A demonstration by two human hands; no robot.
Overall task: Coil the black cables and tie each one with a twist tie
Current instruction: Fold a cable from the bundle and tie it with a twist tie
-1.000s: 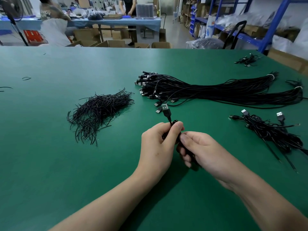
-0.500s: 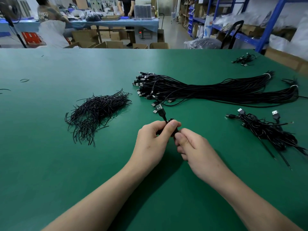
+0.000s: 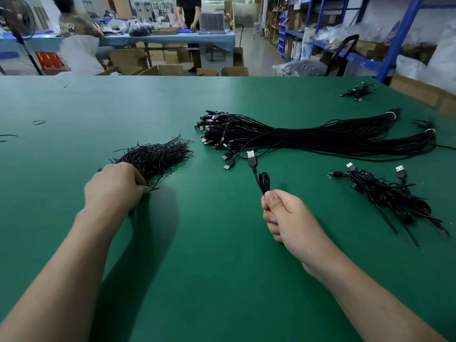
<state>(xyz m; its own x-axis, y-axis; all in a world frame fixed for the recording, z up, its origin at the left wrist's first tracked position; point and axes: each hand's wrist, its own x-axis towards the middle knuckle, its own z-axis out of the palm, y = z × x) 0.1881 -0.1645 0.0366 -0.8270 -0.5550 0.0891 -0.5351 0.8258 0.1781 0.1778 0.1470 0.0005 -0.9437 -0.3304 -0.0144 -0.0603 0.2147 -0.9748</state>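
Your right hand (image 3: 291, 218) grips the springy cable (image 3: 264, 180) mid-coil; whether your left hand (image 3: 113, 186), among the flimsy twist ties (image 3: 158, 156), holds one is unclear.

I can't read any text here. Print on the white bag (image 3: 307, 43) by the blue shelving (image 3: 394, 40) and on the seated person's shirt (image 3: 71, 27) is too blurred.

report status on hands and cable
Left hand at the twist tie pile, grip hidden. Right hand holds coiled cable, no tie visible. Nothing in the way.
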